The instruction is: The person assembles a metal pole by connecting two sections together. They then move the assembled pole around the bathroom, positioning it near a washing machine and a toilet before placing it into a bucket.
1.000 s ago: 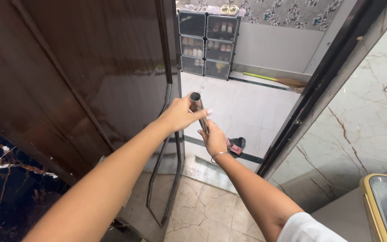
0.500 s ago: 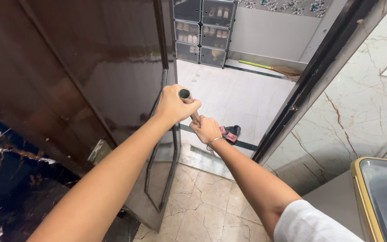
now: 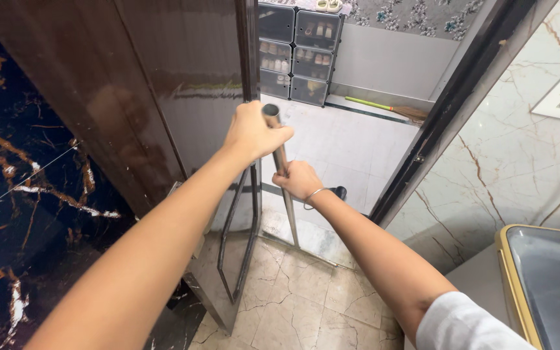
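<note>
Head view: you look down along both of your bare arms toward an open doorway
Left hand [image 3: 252, 133]: closed in a fist around the top end of a metal pole [image 3: 282, 170], your thumb wrapped over it
Right hand [image 3: 298, 181]: closed around the same pole lower down, just below your left hand; a thin bangle [image 3: 313, 197] sits on that wrist
Metal pole: silver, nearly upright, tilted slightly; it runs from your left fist down past your right hand to the floor near the threshold
Door [image 3: 163, 97]: dark brown and glossy, standing open just to the left of your left hand, with a long dark bar handle [image 3: 238, 246] below that hand
Beyond your hands: pale tiled floor [image 3: 351, 142], a stack of clear-fronted storage boxes [image 3: 299, 52] against the far wall, and a broom [image 3: 390, 107] lying beside them
Right of your right arm: dark door frame [image 3: 442, 116], marble wall [image 3: 526, 168], gold-rimmed surface [image 3: 520, 285]
</note>
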